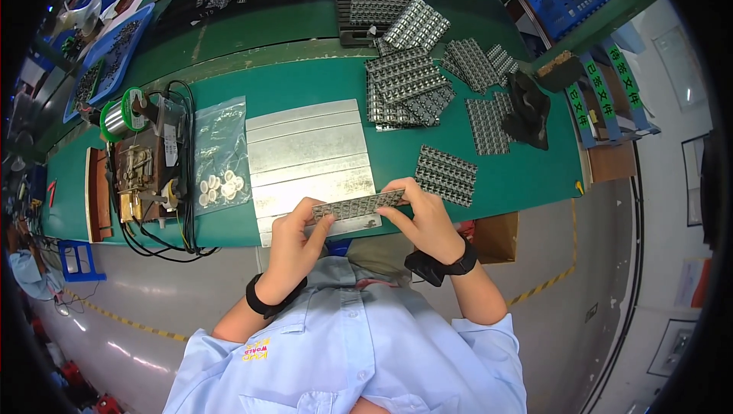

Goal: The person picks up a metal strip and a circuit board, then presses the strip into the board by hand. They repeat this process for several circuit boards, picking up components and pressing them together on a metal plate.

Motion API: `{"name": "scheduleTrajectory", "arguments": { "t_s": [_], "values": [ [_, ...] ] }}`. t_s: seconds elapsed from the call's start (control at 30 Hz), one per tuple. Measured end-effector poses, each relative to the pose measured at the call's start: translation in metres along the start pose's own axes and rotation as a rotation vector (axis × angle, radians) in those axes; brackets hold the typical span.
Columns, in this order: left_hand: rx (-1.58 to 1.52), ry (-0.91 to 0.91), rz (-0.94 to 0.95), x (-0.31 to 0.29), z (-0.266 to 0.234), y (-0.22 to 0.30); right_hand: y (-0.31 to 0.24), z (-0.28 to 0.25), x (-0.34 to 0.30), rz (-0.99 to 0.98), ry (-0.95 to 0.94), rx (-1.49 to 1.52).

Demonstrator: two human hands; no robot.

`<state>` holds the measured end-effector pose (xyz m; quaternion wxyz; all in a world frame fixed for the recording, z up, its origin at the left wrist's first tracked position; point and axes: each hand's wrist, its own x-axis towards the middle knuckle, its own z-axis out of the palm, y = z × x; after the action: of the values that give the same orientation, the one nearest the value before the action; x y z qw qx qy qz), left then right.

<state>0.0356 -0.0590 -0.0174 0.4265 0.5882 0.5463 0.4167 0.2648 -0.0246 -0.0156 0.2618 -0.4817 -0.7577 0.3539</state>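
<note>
A narrow panel of small metallic parts (355, 206) is held at both ends, tilted, above the near edge of a silvery metal plate (309, 154). My left hand (298, 229) pinches its left end between thumb and fingers. At the other end, my right hand (416, 218) grips it the same way. Just right of that hand a similar panel (447, 175) lies flat on the green table (313, 87). More such panels are piled in a stack (405, 78) farther back, with another panel (489, 124) beside a crumpled black cloth (527, 111).
A clear plastic bag (221, 131) with several white round pieces sits left of the plate. Beyond it stand a solder wire spool (121, 118) and a device with black cables (141, 173). Blue file holders (603, 101) are at the right; a black tray of panels (351, 9) is at the back.
</note>
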Motion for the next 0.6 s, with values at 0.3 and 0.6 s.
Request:
{"name": "scheduleTrajectory", "arguments": {
  "t_s": [0.3, 0.6],
  "values": [
    [0.105, -0.034, -0.078, 0.019, -0.006, -0.001, -0.001, -0.008, 0.024, 0.014, -0.07, 0.129],
    [0.556, 0.028, 0.2, 0.029, -0.007, -0.01, 0.01, -0.005, 0.035, 0.008, -0.13, 0.064]
  ]
}}
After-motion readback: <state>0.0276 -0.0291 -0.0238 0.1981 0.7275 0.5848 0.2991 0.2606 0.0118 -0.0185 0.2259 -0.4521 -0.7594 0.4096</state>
